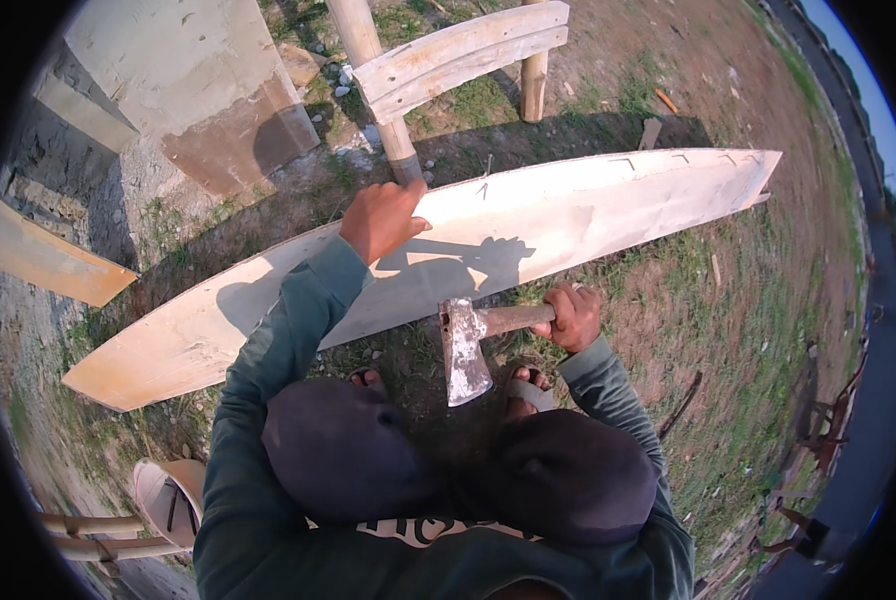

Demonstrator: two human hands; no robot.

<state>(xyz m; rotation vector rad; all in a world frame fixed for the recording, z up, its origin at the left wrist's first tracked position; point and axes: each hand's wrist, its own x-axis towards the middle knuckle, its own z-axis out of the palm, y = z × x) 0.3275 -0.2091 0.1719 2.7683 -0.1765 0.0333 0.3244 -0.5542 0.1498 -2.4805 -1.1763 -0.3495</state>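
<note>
A long pale board (588, 205) stands on its edge across the ground before me, its ends looking bowed in this view. My left hand (383, 222) grips its top edge beside a wooden post, fingers over the far side and thumb on the near face. My right hand (574, 316) is wrapped round the handle of a hatchet (465, 350). The worn, pale-spotted hatchet head hangs in front of my knees, blade downward, apart from the board. A nail (488, 165) sticks up at the board's top edge, and several bent nails (680, 157) show farther right.
Beyond the board stand round wooden posts (534, 88) joined by pale planks (468, 60). A large stained panel (203, 90) and another board (58, 250) lie at the left. A bucket-like container (168, 495) is at lower left. Grass and dirt spread rightward to a road (868, 420).
</note>
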